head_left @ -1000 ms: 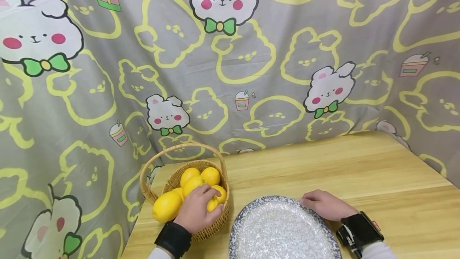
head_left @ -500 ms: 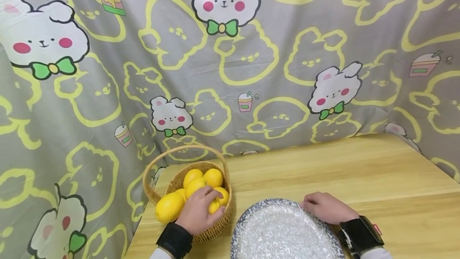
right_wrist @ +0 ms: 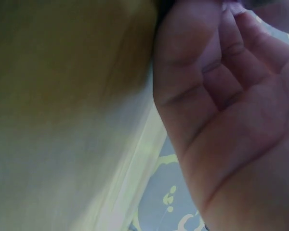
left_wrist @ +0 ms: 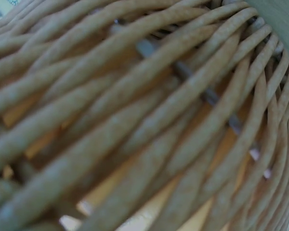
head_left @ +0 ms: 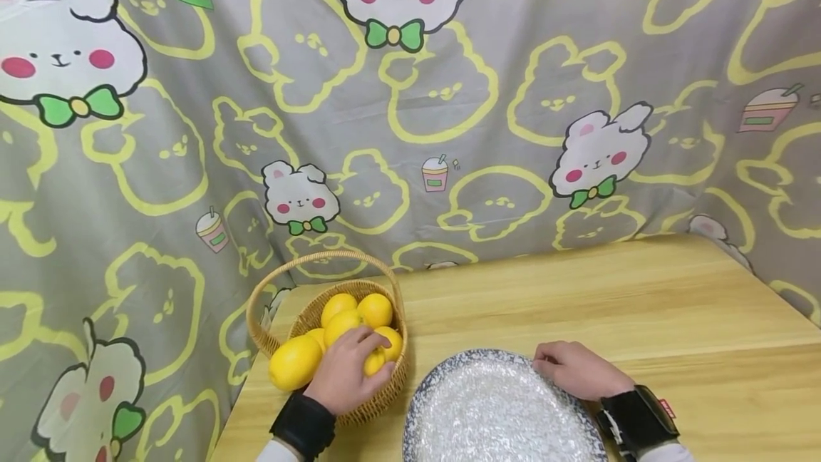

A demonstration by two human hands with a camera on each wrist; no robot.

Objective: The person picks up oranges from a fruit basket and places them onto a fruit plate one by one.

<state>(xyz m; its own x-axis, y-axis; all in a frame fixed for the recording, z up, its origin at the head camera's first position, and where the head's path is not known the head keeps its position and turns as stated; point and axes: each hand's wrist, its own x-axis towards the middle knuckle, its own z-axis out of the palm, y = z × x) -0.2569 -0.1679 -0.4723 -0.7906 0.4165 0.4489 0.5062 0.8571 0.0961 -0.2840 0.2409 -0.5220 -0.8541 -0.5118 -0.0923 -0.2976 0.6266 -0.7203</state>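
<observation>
In the head view my left hand point(head_left: 348, 369) reaches over the rim of a wicker basket point(head_left: 391, 392) holding several lemons. Its fingers curl over one lemon point(head_left: 374, 362), with the thumb on the near side; the fingertips are partly hidden. The basket's weave point(left_wrist: 135, 106) fills the left wrist view, with yellow showing through its gaps. My right hand point(head_left: 580, 369) pinches the upper right rim of a speckled oval plate point(head_left: 507, 405) between thumb and fingers. In the right wrist view the right hand's curled fingers point(right_wrist: 221, 91) meet a dark edge at the top.
A larger lemon point(head_left: 295, 362) sticks out over the basket's left side. The tall basket handle point(head_left: 321, 255) arches behind the fruit. Wooden tabletop point(head_left: 641, 291) spreads behind and right of the plate. A patterned curtain point(head_left: 449, 120) hangs at the back and both sides.
The head view has shifted slightly. Both hands, the basket and the plate keep their places relative to each other.
</observation>
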